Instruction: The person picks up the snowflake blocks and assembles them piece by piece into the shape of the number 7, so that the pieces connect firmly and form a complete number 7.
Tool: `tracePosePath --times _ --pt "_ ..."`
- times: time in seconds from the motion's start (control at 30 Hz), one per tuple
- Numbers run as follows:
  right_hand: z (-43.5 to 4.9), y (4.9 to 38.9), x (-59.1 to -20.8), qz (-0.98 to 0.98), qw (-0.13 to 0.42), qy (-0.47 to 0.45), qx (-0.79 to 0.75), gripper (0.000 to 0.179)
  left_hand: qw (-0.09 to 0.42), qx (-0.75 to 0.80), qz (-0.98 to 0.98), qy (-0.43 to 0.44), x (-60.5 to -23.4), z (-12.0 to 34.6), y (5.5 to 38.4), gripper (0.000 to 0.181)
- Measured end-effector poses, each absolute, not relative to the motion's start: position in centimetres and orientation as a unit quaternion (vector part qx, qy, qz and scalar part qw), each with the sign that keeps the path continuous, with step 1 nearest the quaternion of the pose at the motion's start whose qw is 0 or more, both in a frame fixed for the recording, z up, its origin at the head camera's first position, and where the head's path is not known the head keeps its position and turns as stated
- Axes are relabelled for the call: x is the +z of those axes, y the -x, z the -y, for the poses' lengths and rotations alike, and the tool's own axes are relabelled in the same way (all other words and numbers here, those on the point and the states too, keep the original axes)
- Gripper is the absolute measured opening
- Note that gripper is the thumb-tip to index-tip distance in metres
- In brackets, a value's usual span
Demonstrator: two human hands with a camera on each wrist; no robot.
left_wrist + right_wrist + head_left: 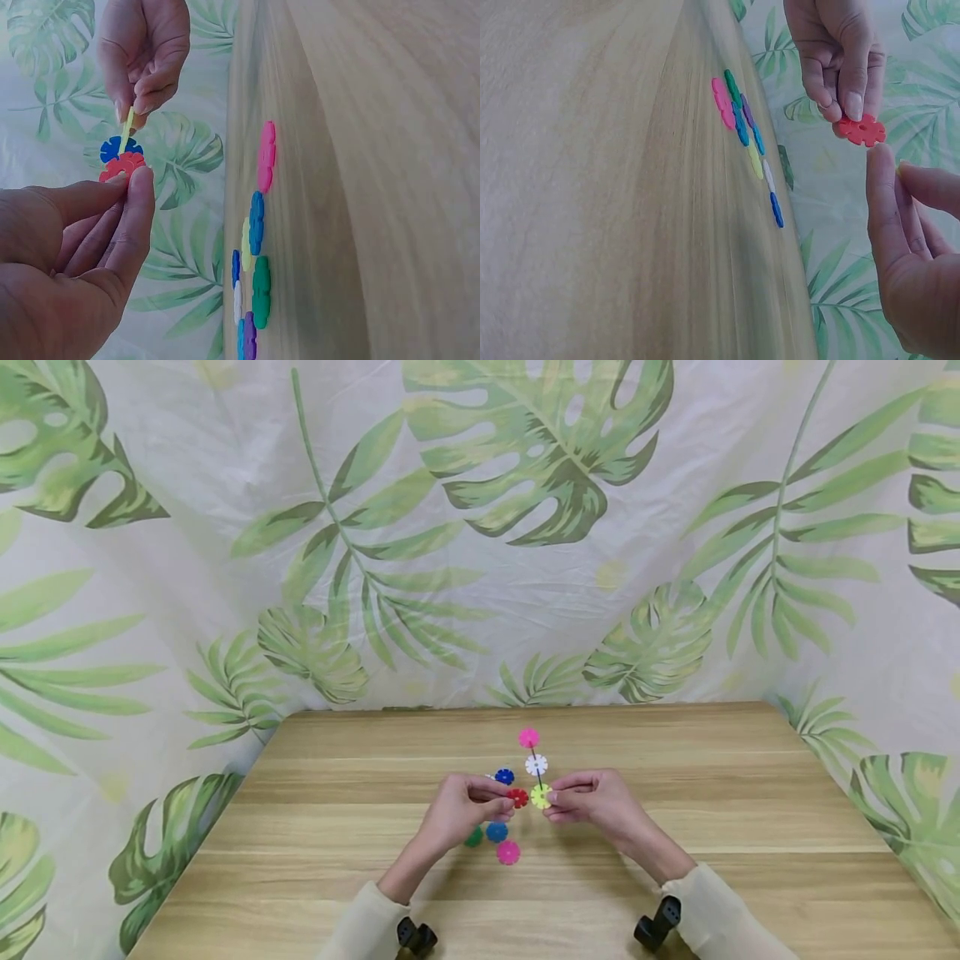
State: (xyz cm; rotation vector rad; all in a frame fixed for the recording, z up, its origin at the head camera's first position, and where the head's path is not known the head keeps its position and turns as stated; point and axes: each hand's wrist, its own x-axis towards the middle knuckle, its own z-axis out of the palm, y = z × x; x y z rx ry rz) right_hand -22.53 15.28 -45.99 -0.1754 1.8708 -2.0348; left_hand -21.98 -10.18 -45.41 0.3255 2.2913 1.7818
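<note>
A small curtained-off tabletop corner, set up like a recording booth: pale fabric [525,610] printed with green palm and monstera leaves [558,452], softly creased, hangs behind and along both sides of a light wood-grain table [337,868]. Black camera units [657,922] sit by a person's cream sleeves [720,914] at the table. Whether this stands in a home, an office or a studio cannot be told

The red disc [517,797] between the left fingers [138,204] and yellow disc [539,796] at the right fingers [883,195] appear smooth plastic; the tabletop [337,827] below them, matt wood-grain; the backdrop [525,602] beyond, creased cloth.
</note>
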Motion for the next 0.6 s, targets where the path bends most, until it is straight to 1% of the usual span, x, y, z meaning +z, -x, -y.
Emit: tracePosePath --times 0.37,0.6 --pt "-15.4 22.5 -46.0 -0.666 0.186 0.062 -0.719 0.032 0.111 0.615 -0.77 -0.129 -45.7 9.3 22.0 0.014" --pt "-15.3 22.4 -45.9 -0.667 0.182 0.047 -0.721 0.029 0.078 0.591 -0.789 -0.147 -46.1 8.7 21.9 0.01"
